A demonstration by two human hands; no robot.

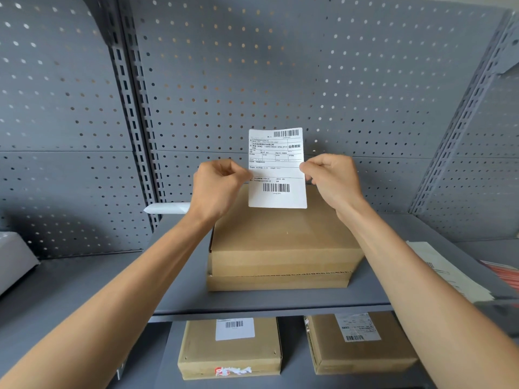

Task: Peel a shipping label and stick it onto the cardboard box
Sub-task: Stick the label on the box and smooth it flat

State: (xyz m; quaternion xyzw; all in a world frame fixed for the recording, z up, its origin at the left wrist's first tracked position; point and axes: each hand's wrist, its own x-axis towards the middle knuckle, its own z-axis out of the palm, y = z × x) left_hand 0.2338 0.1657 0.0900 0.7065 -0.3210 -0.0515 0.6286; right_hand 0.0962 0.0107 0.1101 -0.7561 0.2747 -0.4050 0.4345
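I had the shipping label point(276, 168) held upright in the air above the far edge of the cardboard box point(283, 242), its printed face toward me, barcodes at top and bottom. My left hand point(217, 186) was closed into a pinch on the label's left edge, and my right hand point(330, 181) was closed the same way on its right edge, about halfway down the sheet on both sides. I could not tell whether the backing had come away. The box sat closed on the grey shelf point(252, 303), near its middle, stacked on a flatter piece of cardboard point(278, 282). A white roll point(168, 208) lay at the shelf's back edge by the pegboard wall point(252, 80), and loose papers point(446, 270) lay at the right edge. On the level below, two labelled boxes point(230, 349) stood side by side.
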